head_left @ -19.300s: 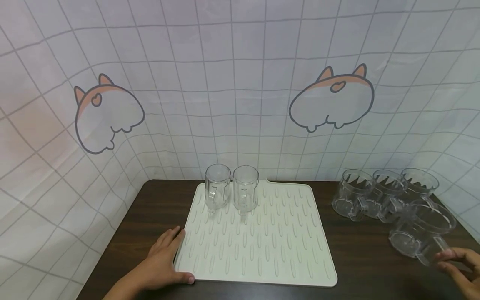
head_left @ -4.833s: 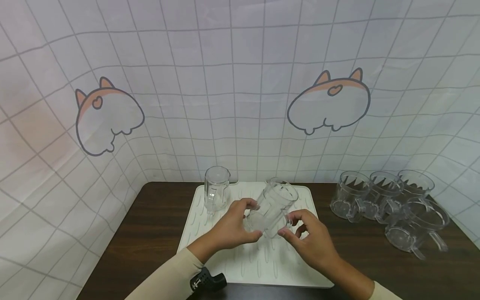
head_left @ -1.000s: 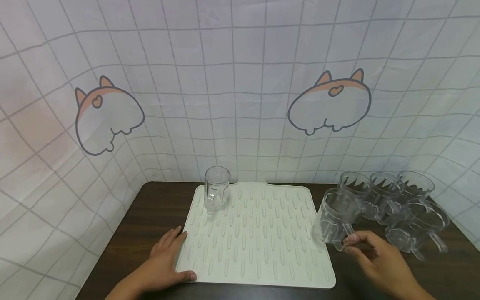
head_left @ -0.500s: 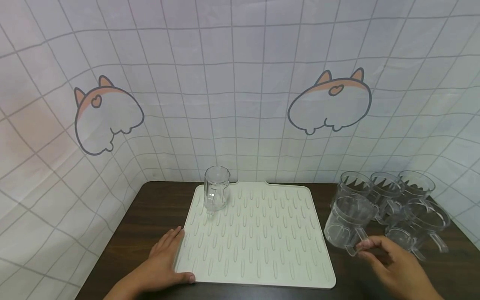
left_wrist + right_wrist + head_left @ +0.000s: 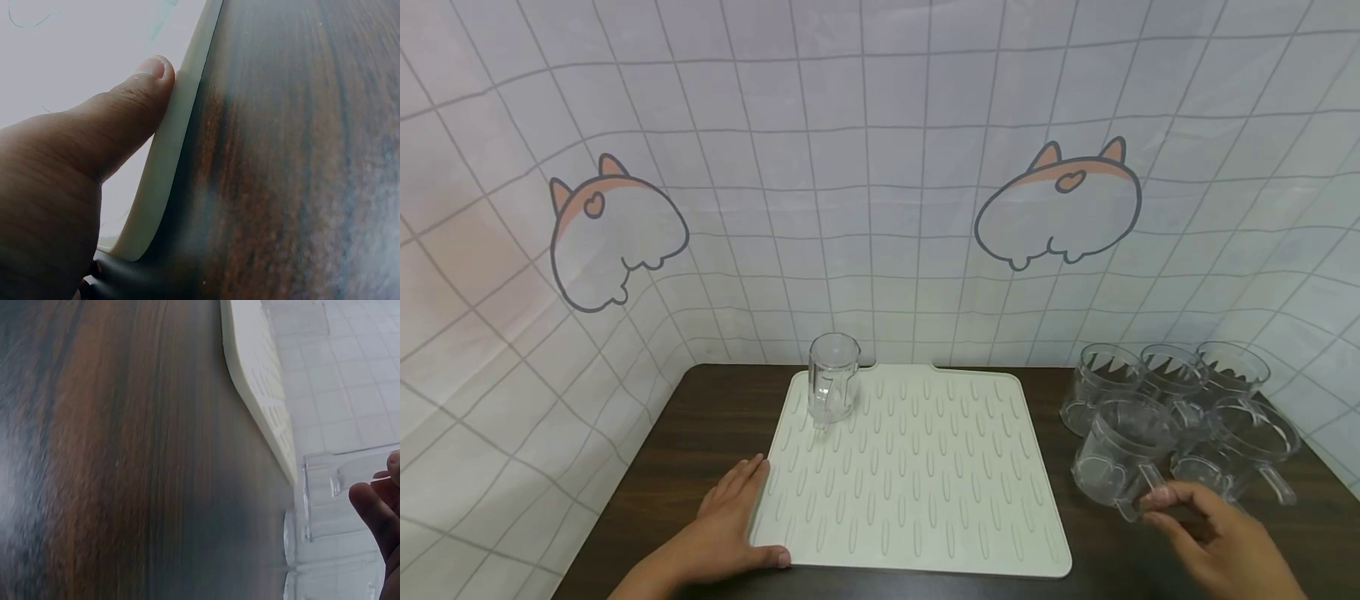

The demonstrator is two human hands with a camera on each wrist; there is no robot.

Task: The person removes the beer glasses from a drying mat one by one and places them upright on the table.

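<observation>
My right hand (image 5: pixel 1221 537) pinches the handle of a clear mug (image 5: pixel 1116 454) just right of the mat, its thumb and forefinger on the handle. In the right wrist view that mug (image 5: pixel 337 494) stretches away from the fingertips (image 5: pixel 365 497). At the front left corner of the white ridged mat (image 5: pixel 917 500), my left hand (image 5: pixel 722 525) lies with fingers extended along the side edge. Its thumb (image 5: pixel 134 90) rests on top of the mat's rim in the left wrist view. Another clear mug (image 5: pixel 833 379) stands upright on the mat's back left corner.
Several clear mugs (image 5: pixel 1225 450) stand close together on the dark wooden table (image 5: pixel 662 450) at the right, partly behind the held one. A white gridded cloth (image 5: pixel 910 208) with cartoon shapes hangs behind and at both sides.
Earlier both hands held a mug above the mat; the left hand has since returned to the mat's corner. Over the last second the right hand has carried the mug rightward off the mat's edge.
</observation>
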